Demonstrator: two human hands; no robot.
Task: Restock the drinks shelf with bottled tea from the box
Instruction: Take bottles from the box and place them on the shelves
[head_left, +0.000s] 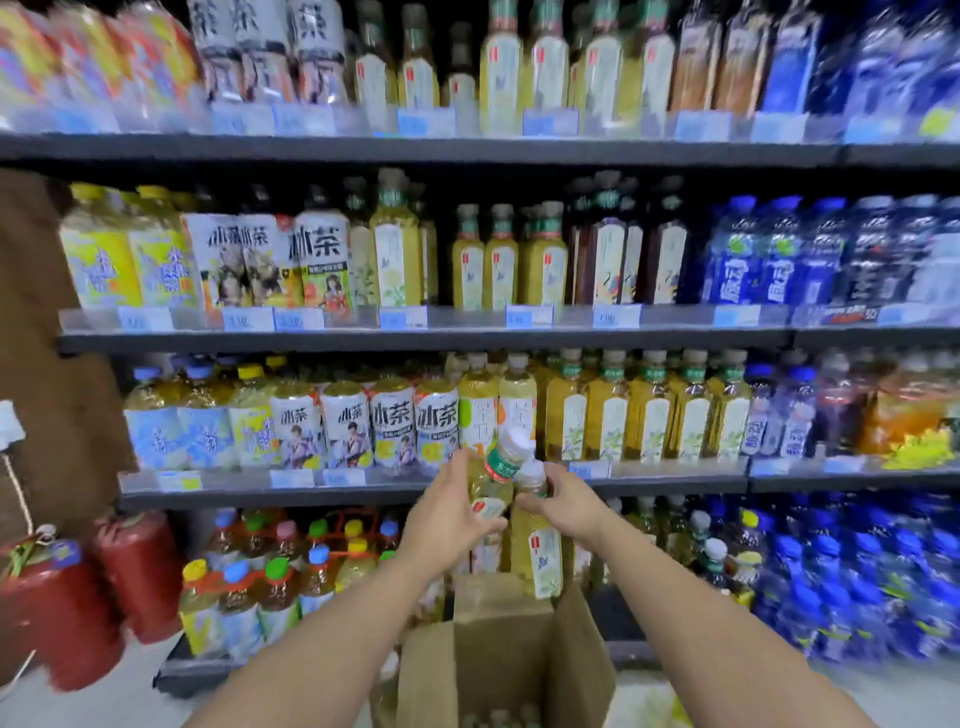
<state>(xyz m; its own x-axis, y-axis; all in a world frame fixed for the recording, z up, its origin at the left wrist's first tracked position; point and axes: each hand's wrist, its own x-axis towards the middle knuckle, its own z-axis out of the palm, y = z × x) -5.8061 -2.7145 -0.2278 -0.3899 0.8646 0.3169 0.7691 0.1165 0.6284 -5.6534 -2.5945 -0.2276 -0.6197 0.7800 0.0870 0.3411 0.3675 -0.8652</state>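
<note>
Head view: the left hand (447, 514) is gripping a tilted tea bottle (497, 463). The right hand (566, 504) is gripping an upright tea bottle (537, 556) by its neck. Both bottles are hanging above the open box (498, 652), in front of the shelf (363, 496).

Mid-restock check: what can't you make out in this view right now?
Head view, box: bottom edge cuts it off, so the bottle count inside is unknown.
Head view, price tags: blurred, unreadable.
Head view, tilted bottle: label mostly hidden by the left hand.
Head view, upright bottle: neck covered by the right hand.
</note>
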